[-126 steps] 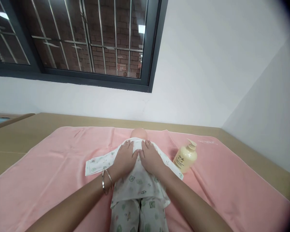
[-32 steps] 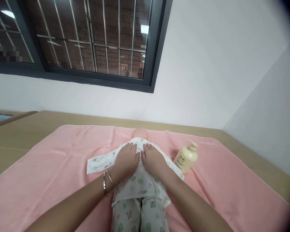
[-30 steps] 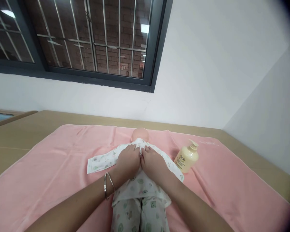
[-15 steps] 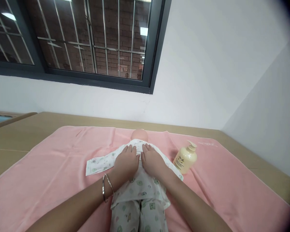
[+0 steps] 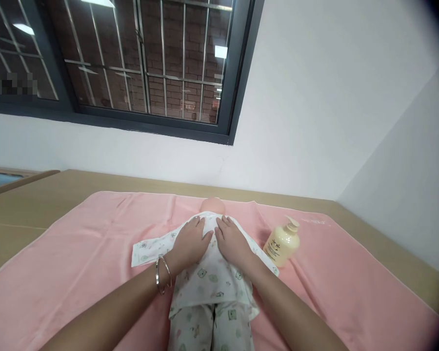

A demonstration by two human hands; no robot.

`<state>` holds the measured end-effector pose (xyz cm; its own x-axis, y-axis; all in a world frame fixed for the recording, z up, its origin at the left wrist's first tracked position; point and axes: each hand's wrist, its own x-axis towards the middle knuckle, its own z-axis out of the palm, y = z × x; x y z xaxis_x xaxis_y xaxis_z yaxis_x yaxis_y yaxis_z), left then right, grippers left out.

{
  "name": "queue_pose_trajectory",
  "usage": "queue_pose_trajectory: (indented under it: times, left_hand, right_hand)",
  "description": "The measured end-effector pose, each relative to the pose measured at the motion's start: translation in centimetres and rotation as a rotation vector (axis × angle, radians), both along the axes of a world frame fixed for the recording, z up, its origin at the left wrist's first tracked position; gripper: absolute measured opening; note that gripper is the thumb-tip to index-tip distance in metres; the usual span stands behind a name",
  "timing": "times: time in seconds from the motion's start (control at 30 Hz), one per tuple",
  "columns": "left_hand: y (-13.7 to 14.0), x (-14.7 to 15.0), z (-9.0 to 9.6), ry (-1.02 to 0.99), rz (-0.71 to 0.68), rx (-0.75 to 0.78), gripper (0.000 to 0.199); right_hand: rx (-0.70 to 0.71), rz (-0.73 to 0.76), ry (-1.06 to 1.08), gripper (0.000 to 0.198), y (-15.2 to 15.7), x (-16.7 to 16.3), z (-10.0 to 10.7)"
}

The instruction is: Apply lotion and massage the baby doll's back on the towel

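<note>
A baby doll (image 5: 212, 205) lies stretched out before me, only the rounded top of its head showing beyond the collar. It wears a white printed shirt (image 5: 212, 285) and matching trousers (image 5: 232, 327). My left hand (image 5: 190, 243) rests flat on the left of the shirt's chest, fingers extended, a bangle at its wrist. On the other side of the chest lies my right hand (image 5: 232, 242), also flat with fingers pointing away from me. Neither hand grips anything. One sleeve (image 5: 149, 249) spreads out to the left; my right forearm partly covers the other.
A pale yellow pump bottle (image 5: 282, 243) stands right of the doll, beside the right sleeve. Beneath everything is a pink cloth (image 5: 84, 258) on a wooden surface (image 5: 18, 214). A white wall (image 5: 296, 122) and a dark-framed window (image 5: 151, 124) with bars rise behind.
My left thumb has spread farther from its fingers, and the shirt between my hands looks smoother. Both hands stay on the chest. The whole view has shifted slightly.
</note>
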<state>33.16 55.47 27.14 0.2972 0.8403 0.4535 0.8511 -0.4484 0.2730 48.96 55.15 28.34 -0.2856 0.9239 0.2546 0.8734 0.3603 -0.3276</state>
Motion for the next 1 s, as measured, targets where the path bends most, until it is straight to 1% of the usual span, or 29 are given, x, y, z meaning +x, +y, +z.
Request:
queue_pose_trajectory:
  times: [0.07, 0.13, 0.2, 0.27, 0.33, 0.47, 0.6, 0.77, 0.9, 1.0]
  left_hand:
    - [-0.8, 0.1, 0.4, 0.063, -0.056, 0.008, 0.036]
    - [-1.6, 0.1, 1.2, 0.115, -0.168, -0.002, 0.029]
    - [-2.2, 0.1, 2.2, 0.095, -0.244, -0.047, 0.027]
    - [-2.2, 0.0, 2.9, 0.025, -0.224, -0.092, 0.028]
    - [-1.7, 0.0, 2.9, -0.029, -0.165, -0.093, 0.030]
    - [-0.6, 0.2, 1.6, -0.069, -0.121, -0.012, 0.032]
    - [-0.1, 0.5, 0.1, -0.094, -0.061, 0.010, 0.038]
    - [0.6, 0.5, -1.5, -0.140, 0.020, 0.035, 0.042]
    - [1.1, 0.5, -2.6, -0.160, 0.036, 0.078, 0.043]
    - [1.2, 0.6, -3.0, -0.169, 0.036, 0.080, 0.044]
  right_hand:
    - [0.022, 0.033, -0.047, 0.048, -1.3, -0.5, 0.2]
    - [0.013, 0.085, -0.105, 0.053, -2.9, -0.8, 0.7]
    - [-0.017, 0.120, -0.126, 0.056, -4.2, -1.0, 1.3]
    - [-0.040, 0.119, -0.098, 0.053, -4.6, -0.9, 1.7]
    - [-0.045, 0.094, -0.050, 0.047, -4.1, -0.8, 1.7]
    - [0.004, 0.041, 0.035, 0.041, -1.5, -0.3, 0.7]
    - [0.046, -0.022, 0.098, 0.040, 0.5, 0.3, -0.4]
    - [0.147, -0.039, 0.063, 0.039, 1.0, 0.4, -1.0]
    - [0.125, -0.053, 0.070, 0.044, 1.0, 0.0, -1.5]
    - [0.085, -0.061, 0.057, 0.049, 1.0, -0.1, -1.8]
